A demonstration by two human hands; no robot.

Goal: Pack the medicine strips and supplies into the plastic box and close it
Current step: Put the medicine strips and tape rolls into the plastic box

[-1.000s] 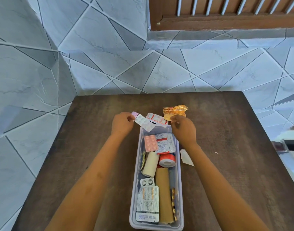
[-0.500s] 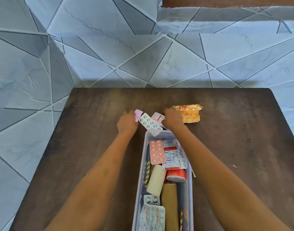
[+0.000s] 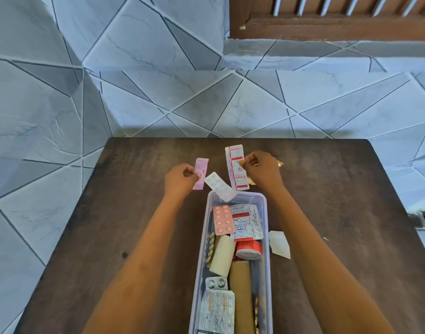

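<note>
Now, pink strip (image 3: 201, 173) in left hand (image 3: 181, 180), red-printed strip (image 3: 236, 167) in right hand (image 3: 263, 169).

Dark wooden table (image 3: 134, 213); grey tiled walls (image 3: 158, 92).

We have a single view, from a wide-angle camera worn on the person's head, looking forward and steeply down over both forearms onto the dark brown wooden table (image 3: 134, 213). It sits close above the long clear plastic box (image 3: 267, 237), whose near end runs off the bottom edge. Ahead it faces the grey-blue tiled wall (image 3: 158, 92), bowed by the lens.
</note>
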